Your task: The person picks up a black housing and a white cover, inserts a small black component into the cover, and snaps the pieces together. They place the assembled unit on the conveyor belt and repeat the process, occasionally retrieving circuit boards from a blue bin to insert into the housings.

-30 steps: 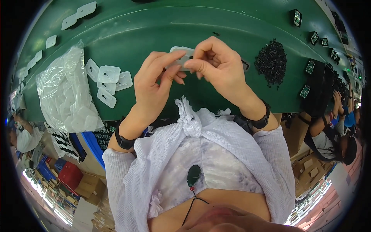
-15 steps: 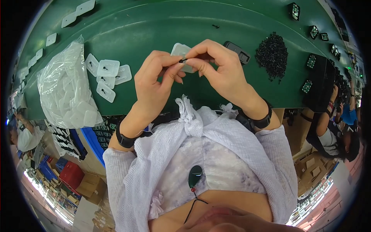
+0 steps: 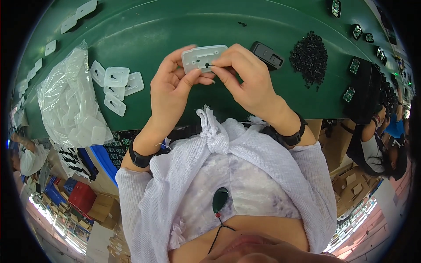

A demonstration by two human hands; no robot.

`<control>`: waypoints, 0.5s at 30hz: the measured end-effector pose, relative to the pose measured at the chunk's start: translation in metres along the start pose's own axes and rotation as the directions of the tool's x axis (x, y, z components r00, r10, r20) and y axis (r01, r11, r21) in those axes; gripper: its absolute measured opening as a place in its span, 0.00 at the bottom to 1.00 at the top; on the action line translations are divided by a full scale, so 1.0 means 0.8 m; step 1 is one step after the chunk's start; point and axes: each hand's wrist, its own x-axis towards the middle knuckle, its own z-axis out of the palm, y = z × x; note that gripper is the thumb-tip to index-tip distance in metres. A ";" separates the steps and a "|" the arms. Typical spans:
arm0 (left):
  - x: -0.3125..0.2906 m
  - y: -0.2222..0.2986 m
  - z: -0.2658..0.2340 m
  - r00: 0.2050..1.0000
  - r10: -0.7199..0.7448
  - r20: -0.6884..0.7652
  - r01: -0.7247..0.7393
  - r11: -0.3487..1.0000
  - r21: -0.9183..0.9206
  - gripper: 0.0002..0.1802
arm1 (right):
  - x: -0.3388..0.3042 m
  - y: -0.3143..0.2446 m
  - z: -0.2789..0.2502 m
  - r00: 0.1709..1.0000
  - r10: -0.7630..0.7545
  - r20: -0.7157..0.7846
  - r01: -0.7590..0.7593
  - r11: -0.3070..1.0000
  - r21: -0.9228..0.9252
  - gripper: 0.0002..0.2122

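Observation:
My left hand [image 3: 171,83] grips a white plastic cover [image 3: 192,55] with rounded corners, thumb on its near edge and fingers beneath. My right hand [image 3: 246,81] has thumb and index finger pinched on a small black plastic part [image 3: 207,65] at the inner face of the cover. Another small dark piece shows on the cover, left of the pinched one. How far the part sits in the cover cannot be made out. Several similar white covers [image 3: 116,73] with black parts in them lie overlapping to the left.
At the left lies a clear bag [image 3: 70,105] full of white covers. A dark grey box-shaped device [image 3: 266,54] and a heap of small black parts [image 3: 308,59] are on the right. Further right stands a black box [image 3: 366,98] with circuit boards. Co-workers sit along both sides.
Both hands were pinching the black part together in front of the cover. Now my left hand holds the cover, tilted into view, and my right fingertips have the part against it.

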 end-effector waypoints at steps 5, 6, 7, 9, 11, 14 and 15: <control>0.000 -0.010 -0.003 0.999 -0.035 0.030 0.036 0.998 -0.053 0.07 | 0.004 -0.005 0.000 0.964 0.246 0.097 -0.254 0.964 0.080 0.04; 0.001 -0.010 -0.002 1.000 -0.005 0.021 0.006 0.999 -0.052 0.06 | 0.005 -0.005 -0.001 0.964 0.249 0.097 -0.256 0.963 0.079 0.04; 0.001 -0.009 -0.002 1.000 0.026 0.012 -0.025 0.998 -0.052 0.05 | 0.006 -0.005 -0.001 0.965 0.244 0.101 -0.253 0.963 0.093 0.04; 0.001 -0.009 -0.001 0.999 0.044 0.009 -0.044 0.999 -0.025 0.05 | 0.009 -0.006 -0.001 0.965 0.240 0.105 -0.251 0.962 0.106 0.04; 0.001 -0.011 -0.001 0.998 0.064 0.005 -0.064 0.998 0.003 0.04 | 0.013 -0.006 -0.001 0.990 0.090 0.105 -0.085 0.995 -0.054 0.04; 0.001 -0.013 0.000 0.994 0.104 0.019 -0.104 0.994 0.016 0.04 | 0.016 -0.004 0.001 0.997 -0.007 0.081 0.019 0.989 -0.146 0.04; 0.001 -0.013 0.002 0.993 0.121 0.015 -0.121 0.992 0.021 0.04 | 0.017 -0.005 0.000 0.997 -0.008 0.083 0.020 0.989 -0.146 0.04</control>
